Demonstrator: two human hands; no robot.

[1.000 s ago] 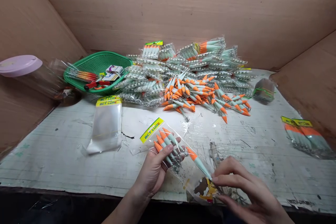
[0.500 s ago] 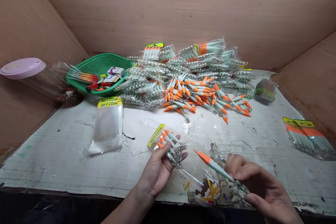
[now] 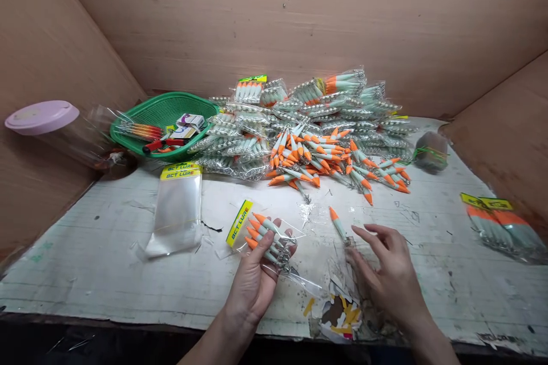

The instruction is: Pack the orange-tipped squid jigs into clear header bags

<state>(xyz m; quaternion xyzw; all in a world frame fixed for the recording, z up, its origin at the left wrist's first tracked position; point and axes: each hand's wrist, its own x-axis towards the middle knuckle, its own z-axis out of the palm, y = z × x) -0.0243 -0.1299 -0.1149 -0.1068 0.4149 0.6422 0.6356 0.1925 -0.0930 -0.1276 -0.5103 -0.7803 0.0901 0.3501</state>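
My left hand (image 3: 253,279) is closed round a clear plastic bag (image 3: 261,234) with a yellow label, which holds several orange-tipped pale green lures. My right hand (image 3: 391,276) hovers over the table with its fingers spread and nothing in them. One loose lure (image 3: 338,223) lies on the table just left of my right fingertips, its orange tip pointing away from me. A heap of loose lures (image 3: 325,157) lies further back at the middle of the table.
Packed lure bags (image 3: 325,102) are piled against the back wall. A green basket (image 3: 141,108) with small items stands at the back left, empty bags (image 3: 177,205) lie at the left, and filled bags (image 3: 499,225) at the right. Cardboard walls enclose the table (image 3: 107,274).
My right hand pulled a lure away from the bag, moved it up to the right, and let it go on the table. My left hand kept hold of the bag.
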